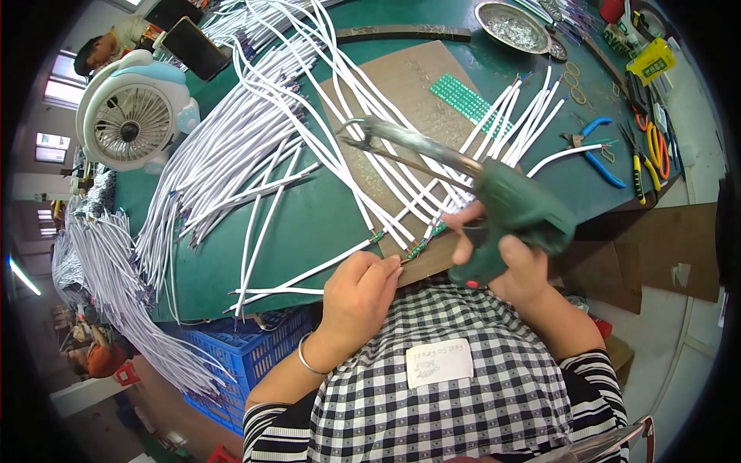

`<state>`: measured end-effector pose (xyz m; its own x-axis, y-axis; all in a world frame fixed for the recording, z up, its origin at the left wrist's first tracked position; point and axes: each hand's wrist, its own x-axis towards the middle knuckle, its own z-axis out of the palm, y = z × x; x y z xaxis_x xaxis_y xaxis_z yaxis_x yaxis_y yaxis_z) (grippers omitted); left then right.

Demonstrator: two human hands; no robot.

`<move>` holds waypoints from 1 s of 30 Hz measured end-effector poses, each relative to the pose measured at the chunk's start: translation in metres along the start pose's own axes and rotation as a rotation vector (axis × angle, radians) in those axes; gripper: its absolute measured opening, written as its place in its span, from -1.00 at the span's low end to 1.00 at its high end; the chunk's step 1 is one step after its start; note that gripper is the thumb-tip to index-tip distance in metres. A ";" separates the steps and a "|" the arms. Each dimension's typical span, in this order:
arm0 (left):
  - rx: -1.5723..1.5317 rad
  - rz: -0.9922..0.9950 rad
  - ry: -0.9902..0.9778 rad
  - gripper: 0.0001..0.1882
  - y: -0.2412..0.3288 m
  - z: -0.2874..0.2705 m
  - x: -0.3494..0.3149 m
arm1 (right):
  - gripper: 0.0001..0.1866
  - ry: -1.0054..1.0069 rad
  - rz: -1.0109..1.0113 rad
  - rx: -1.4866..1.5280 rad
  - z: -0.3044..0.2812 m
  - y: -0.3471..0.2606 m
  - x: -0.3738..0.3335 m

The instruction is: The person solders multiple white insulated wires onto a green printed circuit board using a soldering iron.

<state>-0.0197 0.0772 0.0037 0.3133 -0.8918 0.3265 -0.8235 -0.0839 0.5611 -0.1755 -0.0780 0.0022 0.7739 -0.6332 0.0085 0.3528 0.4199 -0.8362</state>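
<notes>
My right hand (515, 270) is wrapped round the handle of a green soldering gun (525, 204). Its long metal tip reaches out to the upper left, over the white cables (390, 204) and apart from the boards below. At the near edge of a cardboard sheet (432, 65), my left hand (357, 297) is closed in a pinch. What its fingertips hold is too small to make out. Just beyond them lies a row of small green circuit boards (417, 251), with white cable ends running onto it. A green perforated board panel (463, 96) lies farther back on the cardboard.
Bundles of white cables (224, 154) cover the table's left side and hang over its edge by a blue crate (255, 347). A fan (130, 127) stands at far left. Blue-handled pliers (594, 154) and other hand tools lie right. A metal dish (513, 27) sits at the back.
</notes>
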 end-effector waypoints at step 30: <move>-0.003 0.005 0.067 -0.83 0.001 0.011 0.002 | -0.32 -0.098 0.115 -0.049 0.012 0.021 -0.002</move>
<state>-0.0250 0.0702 -0.0038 0.3399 -0.8606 0.3793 -0.8239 -0.0780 0.5614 -0.1635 -0.0604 -0.0088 0.8561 -0.5155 -0.0370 0.2349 0.4519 -0.8606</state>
